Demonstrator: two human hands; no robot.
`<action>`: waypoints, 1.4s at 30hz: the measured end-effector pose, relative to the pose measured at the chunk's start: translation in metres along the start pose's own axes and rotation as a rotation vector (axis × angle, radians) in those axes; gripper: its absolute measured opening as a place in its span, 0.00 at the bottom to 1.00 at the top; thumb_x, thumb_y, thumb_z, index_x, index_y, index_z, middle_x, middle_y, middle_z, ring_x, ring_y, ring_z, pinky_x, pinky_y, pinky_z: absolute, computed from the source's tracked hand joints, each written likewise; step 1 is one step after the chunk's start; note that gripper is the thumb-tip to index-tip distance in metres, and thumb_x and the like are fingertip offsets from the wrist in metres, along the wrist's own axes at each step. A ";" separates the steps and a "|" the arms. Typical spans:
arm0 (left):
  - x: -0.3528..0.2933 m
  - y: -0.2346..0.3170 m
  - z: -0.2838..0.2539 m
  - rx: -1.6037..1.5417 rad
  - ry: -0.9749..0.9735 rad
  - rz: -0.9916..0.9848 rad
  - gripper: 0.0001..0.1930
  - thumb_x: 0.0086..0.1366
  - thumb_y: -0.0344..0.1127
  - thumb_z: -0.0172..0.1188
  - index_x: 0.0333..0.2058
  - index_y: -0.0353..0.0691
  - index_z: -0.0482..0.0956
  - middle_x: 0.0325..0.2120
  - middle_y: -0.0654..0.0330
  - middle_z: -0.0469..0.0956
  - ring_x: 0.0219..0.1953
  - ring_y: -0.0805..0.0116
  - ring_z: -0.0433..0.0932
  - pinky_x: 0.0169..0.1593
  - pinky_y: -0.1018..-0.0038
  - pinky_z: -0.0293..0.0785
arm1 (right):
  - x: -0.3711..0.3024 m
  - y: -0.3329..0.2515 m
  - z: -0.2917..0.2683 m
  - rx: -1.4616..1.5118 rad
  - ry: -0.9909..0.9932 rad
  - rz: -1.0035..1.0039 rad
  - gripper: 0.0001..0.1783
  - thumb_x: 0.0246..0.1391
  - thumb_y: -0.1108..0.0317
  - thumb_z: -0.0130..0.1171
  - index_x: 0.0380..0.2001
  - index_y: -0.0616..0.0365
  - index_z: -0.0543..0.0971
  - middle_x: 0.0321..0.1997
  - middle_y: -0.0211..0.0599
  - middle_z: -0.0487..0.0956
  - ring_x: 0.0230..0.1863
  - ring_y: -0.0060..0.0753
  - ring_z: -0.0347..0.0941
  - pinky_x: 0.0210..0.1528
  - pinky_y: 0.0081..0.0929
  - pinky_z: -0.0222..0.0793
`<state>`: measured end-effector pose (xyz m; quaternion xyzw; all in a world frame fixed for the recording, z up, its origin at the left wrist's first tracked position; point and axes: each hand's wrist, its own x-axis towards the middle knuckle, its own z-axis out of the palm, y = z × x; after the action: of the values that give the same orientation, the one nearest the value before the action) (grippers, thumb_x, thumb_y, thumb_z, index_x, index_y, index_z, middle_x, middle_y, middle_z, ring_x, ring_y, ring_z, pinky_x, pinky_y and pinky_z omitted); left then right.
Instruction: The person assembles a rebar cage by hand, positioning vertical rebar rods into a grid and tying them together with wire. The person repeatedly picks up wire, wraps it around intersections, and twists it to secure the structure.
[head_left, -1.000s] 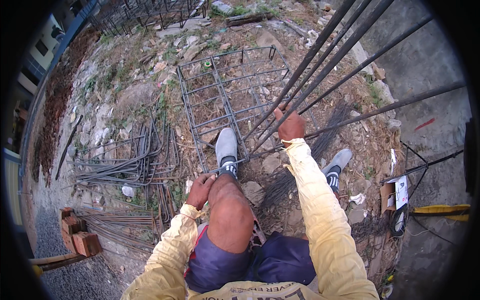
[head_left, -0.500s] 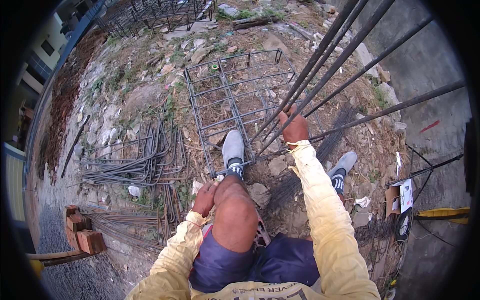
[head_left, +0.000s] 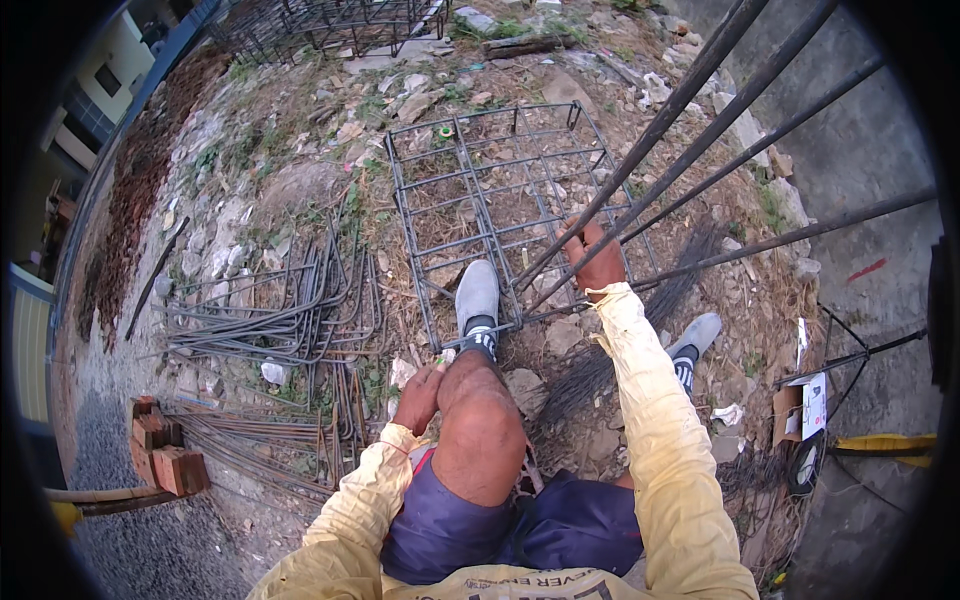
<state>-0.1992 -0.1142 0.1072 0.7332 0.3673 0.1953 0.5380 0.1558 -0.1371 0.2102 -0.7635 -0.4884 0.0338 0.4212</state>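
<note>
My right hand is closed around the lower part of a dark steel rod, one of several long rods that slant up to the right and spread apart. Their lower ends meet near a square bent steel bar that passes over my left ankle. My left hand lies against my left shin, its fingers drawn together; what sits at their tips is too small to make out. Just beyond my left shoe a flat cage of tied steel bars rests on the ground.
Bent steel stirrups lie in a pile at left, above thin rods and stacked bricks. A bundle of thin wire lies between my feet. An open box stands by the concrete wall. More cages stand far back.
The view has shifted slightly, so the ground lies a little further right and lower. My right hand has turned at the rods, and the upper rods have swung slightly. My left hand stays by the shin.
</note>
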 end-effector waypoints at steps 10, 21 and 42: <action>0.000 -0.010 0.006 -0.226 0.033 -0.144 0.18 0.72 0.42 0.51 0.47 0.31 0.77 0.37 0.60 0.80 0.38 0.75 0.75 0.44 0.78 0.71 | 0.007 0.006 0.006 -0.052 0.006 -0.080 0.14 0.56 0.61 0.62 0.40 0.61 0.80 0.33 0.47 0.82 0.36 0.46 0.80 0.37 0.37 0.74; 0.029 0.030 -0.002 -0.209 0.035 -0.272 0.19 0.70 0.42 0.55 0.48 0.29 0.77 0.36 0.61 0.79 0.36 0.76 0.74 0.43 0.77 0.72 | 0.007 -0.001 -0.017 0.019 0.021 0.012 0.13 0.55 0.60 0.58 0.39 0.56 0.75 0.31 0.54 0.78 0.38 0.64 0.75 0.38 0.51 0.68; 0.150 0.076 0.070 0.027 -0.291 -0.098 0.18 0.68 0.44 0.56 0.48 0.36 0.78 0.35 0.67 0.76 0.36 0.77 0.72 0.40 0.77 0.72 | 0.017 0.007 -0.023 -0.065 -0.084 0.049 0.14 0.59 0.59 0.56 0.44 0.55 0.73 0.40 0.50 0.79 0.44 0.59 0.75 0.46 0.53 0.69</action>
<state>-0.0286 -0.0586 0.1374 0.7422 0.3231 0.0555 0.5845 0.1803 -0.1394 0.2262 -0.7864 -0.4877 0.0601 0.3744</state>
